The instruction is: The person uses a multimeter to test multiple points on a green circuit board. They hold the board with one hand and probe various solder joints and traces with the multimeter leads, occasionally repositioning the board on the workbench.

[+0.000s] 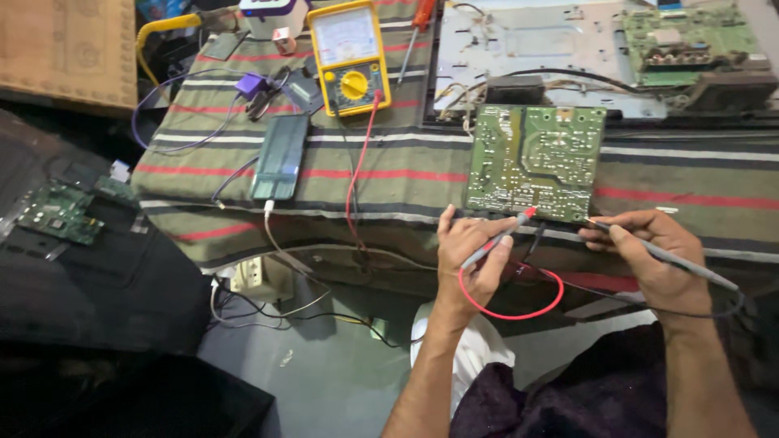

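Covering the low bench, a striped cloth (389, 174) above grey floor (324, 373).

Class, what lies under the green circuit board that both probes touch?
The circuit board rests on a striped cloth; whatever is under that cloth is covered.

Left hand (471, 255) pinches red probe (497, 241), tip at lower edge of green circuit board (535, 161). Right hand (659, 261) holds black probe (665, 256), tip at board's lower right corner. Yellow multimeter (349, 57) sits up-left on striped cloth (389, 174), phone (280, 156) beside it.
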Available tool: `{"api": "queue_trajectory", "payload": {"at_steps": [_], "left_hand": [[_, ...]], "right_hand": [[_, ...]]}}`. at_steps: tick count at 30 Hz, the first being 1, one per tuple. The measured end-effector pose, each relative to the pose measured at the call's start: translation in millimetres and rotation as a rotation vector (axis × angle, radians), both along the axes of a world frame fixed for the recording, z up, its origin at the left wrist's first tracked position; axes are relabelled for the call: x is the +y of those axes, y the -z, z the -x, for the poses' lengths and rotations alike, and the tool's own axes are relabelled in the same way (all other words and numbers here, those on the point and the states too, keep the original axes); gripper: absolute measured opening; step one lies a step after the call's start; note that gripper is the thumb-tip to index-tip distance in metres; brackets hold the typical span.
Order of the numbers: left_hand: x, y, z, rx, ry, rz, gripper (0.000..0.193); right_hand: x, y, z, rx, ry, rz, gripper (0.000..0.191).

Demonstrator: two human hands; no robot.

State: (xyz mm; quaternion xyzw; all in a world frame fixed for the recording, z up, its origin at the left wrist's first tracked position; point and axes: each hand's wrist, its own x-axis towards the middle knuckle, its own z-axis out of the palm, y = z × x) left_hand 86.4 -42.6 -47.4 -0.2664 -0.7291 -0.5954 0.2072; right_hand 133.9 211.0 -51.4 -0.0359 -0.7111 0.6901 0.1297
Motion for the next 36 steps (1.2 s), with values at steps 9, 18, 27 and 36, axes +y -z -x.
{"api": "queue_trajectory", "payload": {"at_steps": [9,18,27,36], "left_hand": [[-11,1,-2,-0.001,-0.002,0.014,0.019],[-10,0,-2,-0.008,0.0,0.033,0.022],[7,2,1,-0.013,-0.002,0.012,0.021],[21,-7,0,-0.057,0.01,0.014,0.022]], "right_hand": [[-13,-3,-2,0.036,0.008,-0.051,0.016],[-6,-1,-1,0.0,-0.003,-0.049,0.019],[12,12,0,0.055,-0.039,0.004,0.022],[24,10,2,0.076,-0.048,-0.004,0.021]]}}
